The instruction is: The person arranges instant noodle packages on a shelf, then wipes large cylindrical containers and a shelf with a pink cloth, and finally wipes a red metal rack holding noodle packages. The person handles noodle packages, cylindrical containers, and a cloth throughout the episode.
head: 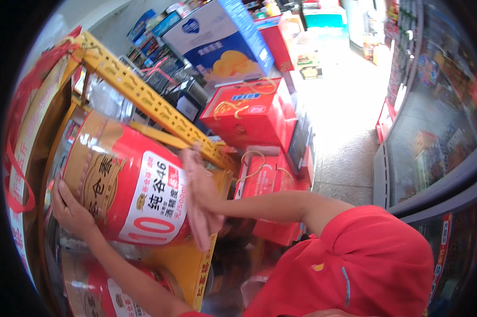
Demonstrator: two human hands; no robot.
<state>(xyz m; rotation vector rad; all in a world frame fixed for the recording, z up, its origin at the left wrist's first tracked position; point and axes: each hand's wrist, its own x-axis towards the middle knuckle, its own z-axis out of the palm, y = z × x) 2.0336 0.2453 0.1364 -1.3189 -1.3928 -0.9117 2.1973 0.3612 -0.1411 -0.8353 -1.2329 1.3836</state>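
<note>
A large red and gold liquor jar (121, 158) with a white printed label stands tilted in the view on a yellow metal shelf (175, 261). My left hand (70, 206) grips the jar's left side, with its fingers spread along the gold band. A pink cloth (202, 228) is in my right hand (202, 188), which presses it against the jar's right side, beside the label. The cloth hides part of that edge. Below my left forearm, a second similar jar (92, 277) is partly in view.
A perforated yellow shelf upright (143, 91) slants behind the jar. Red gift boxes (250, 115) with cord handles and a blue-and-white carton (222, 43) are stacked beyond it. A tiled aisle (337, 158) runs along glass-fronted cabinets (432, 119) at the right.
</note>
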